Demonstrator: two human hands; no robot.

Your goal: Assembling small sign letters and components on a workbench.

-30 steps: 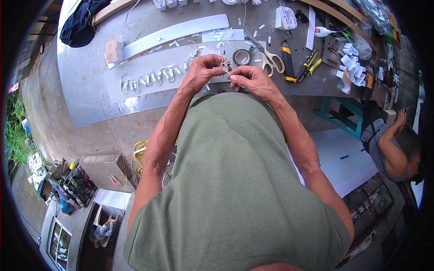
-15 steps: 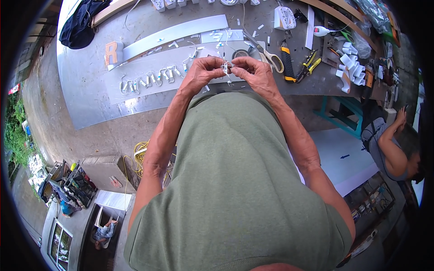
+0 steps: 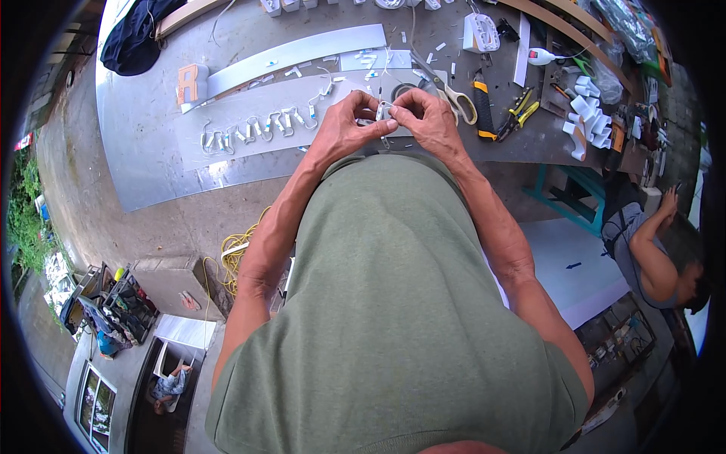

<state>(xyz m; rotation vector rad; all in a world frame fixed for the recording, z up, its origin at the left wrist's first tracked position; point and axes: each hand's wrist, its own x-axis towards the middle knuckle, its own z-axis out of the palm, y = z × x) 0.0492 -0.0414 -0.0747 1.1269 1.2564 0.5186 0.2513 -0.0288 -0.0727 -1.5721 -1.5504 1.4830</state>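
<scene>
Head view, upper middle of the frame: thumbs and fingers (image 3: 376, 130) of the left hand (image 3: 344, 130) and right hand (image 3: 431, 125) together pinch one small white piece (image 3: 384, 111). Two forearms (image 3: 276, 227) slant inward from either side, meeting at the hands. On the table (image 3: 227, 49), one chain of white modules (image 3: 257, 130) lies toward the upper left; toward the upper right are one pair of scissors (image 3: 461, 104), one yellow-and-black knife (image 3: 484, 110) and one pair of yellow-handled pliers (image 3: 525, 113).

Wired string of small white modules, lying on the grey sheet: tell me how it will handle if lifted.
The string will probably hang floppy, since it already bends into loops. It looks light, its modules being small and slim. It might tangle, as its left-end loops sit close together.
</scene>
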